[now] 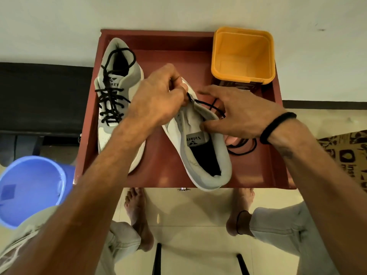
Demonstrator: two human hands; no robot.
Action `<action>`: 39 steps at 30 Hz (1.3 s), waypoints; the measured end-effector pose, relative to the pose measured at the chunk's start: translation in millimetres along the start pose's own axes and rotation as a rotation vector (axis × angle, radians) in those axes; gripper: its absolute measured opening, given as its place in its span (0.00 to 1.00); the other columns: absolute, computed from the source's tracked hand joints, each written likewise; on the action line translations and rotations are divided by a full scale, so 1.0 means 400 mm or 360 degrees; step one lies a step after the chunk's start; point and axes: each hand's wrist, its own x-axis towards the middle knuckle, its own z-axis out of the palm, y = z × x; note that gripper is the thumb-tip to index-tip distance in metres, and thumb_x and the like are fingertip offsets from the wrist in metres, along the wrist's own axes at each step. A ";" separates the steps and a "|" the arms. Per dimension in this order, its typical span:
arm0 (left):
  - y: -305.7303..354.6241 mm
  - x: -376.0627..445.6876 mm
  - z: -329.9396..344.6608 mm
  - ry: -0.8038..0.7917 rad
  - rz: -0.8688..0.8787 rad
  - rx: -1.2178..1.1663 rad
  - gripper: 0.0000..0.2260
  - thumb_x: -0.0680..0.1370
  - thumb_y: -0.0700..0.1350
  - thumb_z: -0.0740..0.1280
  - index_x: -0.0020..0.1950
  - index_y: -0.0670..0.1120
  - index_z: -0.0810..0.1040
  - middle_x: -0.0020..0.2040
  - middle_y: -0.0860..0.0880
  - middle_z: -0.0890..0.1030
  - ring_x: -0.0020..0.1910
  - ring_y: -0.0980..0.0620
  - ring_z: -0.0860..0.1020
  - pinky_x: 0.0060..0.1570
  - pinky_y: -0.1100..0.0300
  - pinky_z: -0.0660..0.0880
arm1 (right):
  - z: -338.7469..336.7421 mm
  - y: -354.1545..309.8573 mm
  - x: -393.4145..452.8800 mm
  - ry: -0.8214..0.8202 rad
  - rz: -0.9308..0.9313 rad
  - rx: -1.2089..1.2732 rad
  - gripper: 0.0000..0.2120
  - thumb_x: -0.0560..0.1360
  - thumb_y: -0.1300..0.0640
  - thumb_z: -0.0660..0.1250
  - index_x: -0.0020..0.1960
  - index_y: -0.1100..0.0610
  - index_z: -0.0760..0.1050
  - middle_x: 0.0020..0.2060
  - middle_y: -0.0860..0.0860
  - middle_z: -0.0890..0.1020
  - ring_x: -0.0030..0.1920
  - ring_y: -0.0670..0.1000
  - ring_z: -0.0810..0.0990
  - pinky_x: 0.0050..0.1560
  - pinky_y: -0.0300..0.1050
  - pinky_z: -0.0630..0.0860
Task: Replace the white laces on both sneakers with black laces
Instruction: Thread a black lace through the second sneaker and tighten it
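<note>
The black lace [210, 105] is limp and light, best taken by pinching its stiff tip; the sneaker [198, 139] lies tilted on the red bench [164, 175]. The left hand [158, 96] pinches the lace end at the eyelets; the right hand [236, 116], fingers loosely spread, steadies the sneaker's collar

Bare forearms; black wristband [278, 127] on right wrist; pale trousers [286, 231]; barefoot.

orange tub [243, 54], blue bucket [29, 189], red table [164, 169]
</note>
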 end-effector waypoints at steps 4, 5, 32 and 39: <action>0.014 -0.001 0.033 -0.0083 0.0085 0.0044 0.06 0.76 0.54 0.65 0.47 0.52 0.75 0.47 0.49 0.85 0.48 0.47 0.84 0.53 0.41 0.80 | 0.004 0.006 -0.007 -0.0181 -0.0018 0.0135 0.44 0.71 0.43 0.76 0.79 0.38 0.53 0.66 0.46 0.77 0.52 0.51 0.85 0.54 0.51 0.83; 0.015 0.000 0.039 -0.0102 0.0089 0.0037 0.06 0.77 0.53 0.65 0.48 0.51 0.76 0.47 0.49 0.85 0.48 0.47 0.84 0.52 0.41 0.80 | 0.004 0.006 -0.009 -0.0188 0.0007 0.0179 0.41 0.71 0.43 0.76 0.76 0.37 0.56 0.63 0.46 0.78 0.48 0.51 0.86 0.49 0.51 0.84; 0.061 0.004 -0.081 -0.0008 -0.0388 -0.2518 0.05 0.83 0.38 0.65 0.48 0.39 0.77 0.44 0.42 0.85 0.45 0.46 0.87 0.53 0.50 0.84 | 0.016 -0.060 -0.011 -0.0195 0.0484 0.0477 0.22 0.81 0.54 0.62 0.69 0.44 0.56 0.45 0.57 0.83 0.28 0.57 0.85 0.33 0.49 0.82; 0.081 0.004 -0.045 -0.0006 -0.0134 -0.1096 0.05 0.81 0.44 0.70 0.46 0.47 0.79 0.42 0.47 0.85 0.41 0.49 0.84 0.56 0.46 0.82 | -0.040 -0.003 -0.006 0.0377 0.0057 0.0616 0.42 0.63 0.32 0.77 0.72 0.47 0.73 0.62 0.45 0.81 0.61 0.44 0.81 0.63 0.49 0.80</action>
